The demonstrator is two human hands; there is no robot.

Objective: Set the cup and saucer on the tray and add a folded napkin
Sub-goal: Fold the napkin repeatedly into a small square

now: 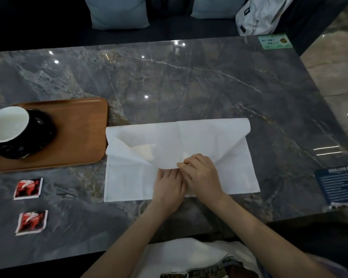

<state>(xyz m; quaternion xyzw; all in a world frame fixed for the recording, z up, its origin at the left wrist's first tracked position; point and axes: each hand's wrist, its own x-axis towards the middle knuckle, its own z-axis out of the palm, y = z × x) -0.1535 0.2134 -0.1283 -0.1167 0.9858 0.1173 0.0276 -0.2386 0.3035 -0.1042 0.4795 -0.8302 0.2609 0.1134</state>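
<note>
Napkin: a white cloth napkin [199, 145] is lying half-folded on the grey marble table [169, 81], just right of the tray; its far edge is curling over toward the person and its left corner is turning inward.
Left hand: the left hand [169, 184] is resting flat on the near part of the napkin, fingers straight and pressing the cloth down, right beside the other hand.
Right hand: the right hand [201, 173] is pinching the folded-over edge of the napkin between curled fingers and thumb, near the middle of the cloth.
Hands together: the two are sitting side by side, touching or nearly so.
Tray: a brown wooden tray [80, 127] is sitting at the table's left, its right edge just beside the napkin.
Cup and saucer: a black cup [10, 125] with a white inside is standing on a black saucer [38, 137] on the left part of the tray.
Packets: two red-and-white packets [28, 188] are lying on the table nearer than the tray, one behind the other.
Far side: two blue-grey cushions [119, 13] and a white bag [259, 15] are sitting on the dark seat beyond the table.
</note>
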